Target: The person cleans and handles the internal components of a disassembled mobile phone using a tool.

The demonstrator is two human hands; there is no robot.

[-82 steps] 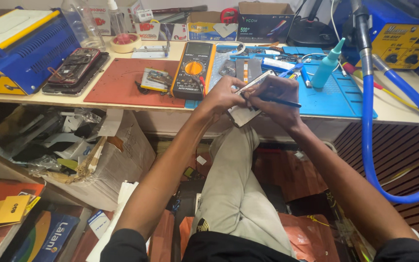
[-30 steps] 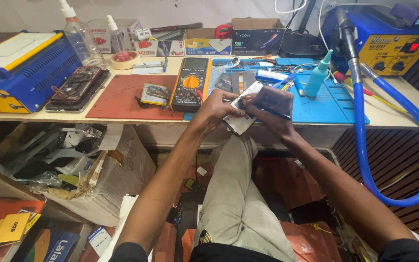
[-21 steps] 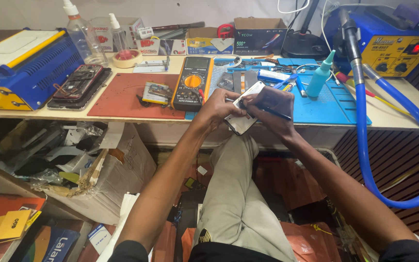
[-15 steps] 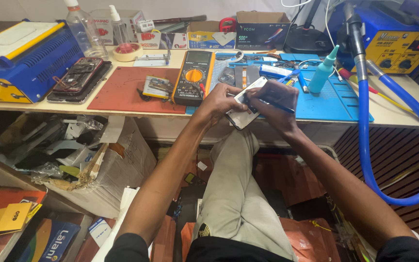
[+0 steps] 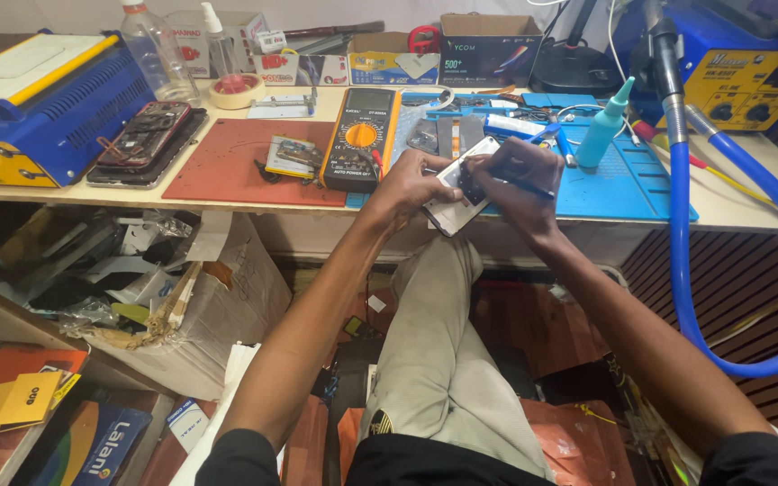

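Note:
My left hand (image 5: pixel 411 186) grips a white phone (image 5: pixel 455 211) held tilted in front of the bench's near edge. My right hand (image 5: pixel 520 180) rests on the phone's upper end and holds a thin black tool (image 5: pixel 521 186) against its camera area. Both hands hover just over the front of the blue work mat (image 5: pixel 623 184). An orange and black multimeter (image 5: pixel 360 137) lies right behind my left hand.
A red mat (image 5: pixel 227 171) holds a small circuit board (image 5: pixel 288 157). A dark opened phone (image 5: pixel 143 135) and a blue and yellow machine (image 5: pixel 38 103) sit at the left. A blue hose (image 5: pixel 691 270) hangs at the right from a blue station (image 5: pixel 749 72). Boxes fill the floor.
My hands have kept the phone and tool at the bench edge throughout, with only small shifts. The view has swayed slightly.

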